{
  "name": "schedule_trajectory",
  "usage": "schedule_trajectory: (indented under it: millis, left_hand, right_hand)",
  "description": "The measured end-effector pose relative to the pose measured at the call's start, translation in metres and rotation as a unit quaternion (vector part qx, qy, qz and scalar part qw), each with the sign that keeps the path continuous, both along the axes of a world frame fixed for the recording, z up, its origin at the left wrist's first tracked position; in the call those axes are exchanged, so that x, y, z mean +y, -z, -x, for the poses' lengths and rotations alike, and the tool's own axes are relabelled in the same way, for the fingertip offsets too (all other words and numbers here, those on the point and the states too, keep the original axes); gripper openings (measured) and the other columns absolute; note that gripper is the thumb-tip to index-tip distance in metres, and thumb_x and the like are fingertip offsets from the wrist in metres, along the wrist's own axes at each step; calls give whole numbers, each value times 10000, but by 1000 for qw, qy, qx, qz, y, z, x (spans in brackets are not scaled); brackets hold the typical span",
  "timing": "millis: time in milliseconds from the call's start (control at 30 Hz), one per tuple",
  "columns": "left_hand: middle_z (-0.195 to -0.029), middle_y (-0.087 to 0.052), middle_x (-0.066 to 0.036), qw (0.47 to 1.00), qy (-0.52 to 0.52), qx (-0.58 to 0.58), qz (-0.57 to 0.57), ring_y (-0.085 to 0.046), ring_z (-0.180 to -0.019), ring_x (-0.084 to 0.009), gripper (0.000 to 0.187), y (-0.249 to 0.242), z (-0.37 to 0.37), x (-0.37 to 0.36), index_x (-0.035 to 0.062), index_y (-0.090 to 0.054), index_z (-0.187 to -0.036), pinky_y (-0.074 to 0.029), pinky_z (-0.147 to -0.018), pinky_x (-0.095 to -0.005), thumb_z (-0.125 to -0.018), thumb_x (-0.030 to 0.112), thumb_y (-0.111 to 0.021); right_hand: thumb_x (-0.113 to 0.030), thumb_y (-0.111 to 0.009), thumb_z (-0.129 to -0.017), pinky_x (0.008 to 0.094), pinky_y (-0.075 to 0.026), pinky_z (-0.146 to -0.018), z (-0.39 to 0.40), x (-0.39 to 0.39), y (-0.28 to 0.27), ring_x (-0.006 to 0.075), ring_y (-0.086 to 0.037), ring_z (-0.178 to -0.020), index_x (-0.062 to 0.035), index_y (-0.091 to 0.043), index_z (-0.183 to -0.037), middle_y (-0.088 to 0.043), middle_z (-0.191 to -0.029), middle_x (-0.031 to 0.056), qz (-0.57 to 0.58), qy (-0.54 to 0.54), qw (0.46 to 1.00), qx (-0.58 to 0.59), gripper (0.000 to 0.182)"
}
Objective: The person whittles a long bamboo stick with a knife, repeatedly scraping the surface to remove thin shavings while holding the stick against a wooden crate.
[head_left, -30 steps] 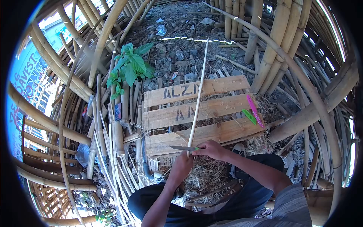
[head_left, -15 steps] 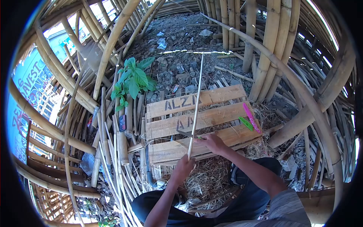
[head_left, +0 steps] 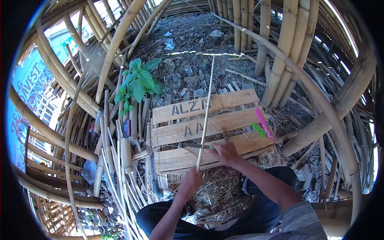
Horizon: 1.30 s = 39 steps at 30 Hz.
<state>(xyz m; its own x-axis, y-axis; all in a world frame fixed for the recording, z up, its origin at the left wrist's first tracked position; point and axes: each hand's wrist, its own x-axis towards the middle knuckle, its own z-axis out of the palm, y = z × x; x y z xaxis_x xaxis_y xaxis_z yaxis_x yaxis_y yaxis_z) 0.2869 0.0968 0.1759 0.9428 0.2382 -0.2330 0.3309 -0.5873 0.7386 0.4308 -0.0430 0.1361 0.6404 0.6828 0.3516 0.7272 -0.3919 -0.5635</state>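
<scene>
My left hand (head_left: pixel 191 181) is closed around the lower end of a long, pale bamboo strip (head_left: pixel 207 108), which slants up and away over the wooden slatted crate (head_left: pixel 176 159). In my right hand (head_left: pixel 226 154) is a knife (head_left: pixel 195 145) with a dark blade; a bit of its green handle shows at the fingers. The blade lies across the strip just above my left hand. It seems to touch the strip, though the exact contact is too small to make out.
Pink (head_left: pixel 261 119) and green (head_left: pixel 258 130) pieces lie on the crate's right side. A phone-like object (head_left: pixel 126 129) rests on bamboo at left, below a leafy plant (head_left: pixel 139 80). Thin bamboo strips (head_left: pixel 116 184) lean left of my knees. Thick bamboo poles (head_left: pixel 285 60) stand at right.
The knife blade has turned from a slant to nearly level and sits slightly lower across the strip. My right hand has rotated a little. Both hands keep their hold.
</scene>
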Motion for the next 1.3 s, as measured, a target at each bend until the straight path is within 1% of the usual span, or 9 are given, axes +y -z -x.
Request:
schedule_trajectory:
  millis: [167, 267, 333, 467, 600, 733, 800, 1000, 1300]
  left_hand:
    - [-673, -544, -309, 998, -25, 30, 43, -554, -716, -490, 315, -14, -1, -3, -82, -490, -844, -417, -630, -523, -883, 231, -508]
    - [-679, -545, -302, 1000, 2, 9, 2, -558, -693, -481, 322, -16, 4, -4, -83, -501, -863, -430, -621, -499, -884, 238, -505]
    - [-666, -568, -242, 996, -6, 27, 82, -583, -632, -413, 318, -10, 7, -1, -65, -523, -872, -447, -583, -446, -885, 252, -503]
    - [-646, -581, -121, 967, -40, 98, 233, -583, -587, -228, 325, -5, 13, 10, -29, -550, -871, -449, -566, -358, -894, 290, -493]
    - [-618, -538, -39, 985, -29, 46, 166, -497, -499, -105, 311, -4, 14, 7, 8, -534, -810, -383, -444, -255, -920, 298, -504]
    - [-609, -547, -51, 986, -25, 68, 150, -530, -532, -129, 326, -12, 10, 7, -4, -537, -811, -409, -477, -279, -918, 302, -502]
    - [-645, -571, -186, 991, -2, 65, 117, -595, -614, -312, 347, -7, 10, 7, -54, -526, -888, -449, -597, -406, -900, 290, -481]
    - [-665, -555, -243, 994, 8, 43, 100, -574, -653, -407, 326, -14, 14, -7, -51, -493, -841, -434, -613, -456, -894, 271, -487]
    - [-677, -559, -215, 996, 22, 4, 89, -575, -648, -358, 290, -12, 12, -3, -48, -522, -886, -439, -609, -411, -886, 240, -489]
  right_hand:
    - [-451, -497, -883, 418, -451, -505, -20, -3, -1, 310, -589, -513, -50, -584, -651, -567, -538, 140, -7, -2, 997, -78, 471]
    - [-461, -483, -887, 423, -452, -497, -40, -8, 1, 318, -594, -524, -55, -597, -670, -578, -549, 139, 76, 99, 992, 33, 474]
    - [-449, -454, -904, 426, -453, -513, -57, -13, -5, 336, -596, -563, -56, -594, -685, -566, -564, 167, 73, 140, 985, -70, 472]
    - [-472, -443, -905, 442, -466, -530, -28, -5, -4, 361, -595, -577, -28, -577, -676, -564, -563, 176, 105, 156, 982, 15, 518]
    - [-457, -446, -912, 452, -459, -536, -2, -7, -21, 353, -595, -588, -17, -570, -723, -559, -575, 181, 76, 25, 996, 34, 495]
    - [-419, -473, -906, 446, -464, -508, 23, 1, -12, 340, -585, -516, -23, -588, -727, -543, -518, 166, 29, -78, 996, -22, 449]
    - [-420, -480, -902, 441, -463, -506, 17, 0, -12, 336, -589, -523, -31, -587, -736, -550, -524, 157, 37, -71, 997, -24, 437]
    - [-409, -480, -904, 426, -468, -495, -42, -18, -3, 325, -595, -524, -42, -585, -740, -566, -543, 152, 65, 116, 987, -92, 416]
    - [-428, -510, -884, 454, -457, -507, -62, -15, -5, 368, -586, -548, -42, -559, -690, -570, -562, 168, 77, 185, 973, -117, 435]
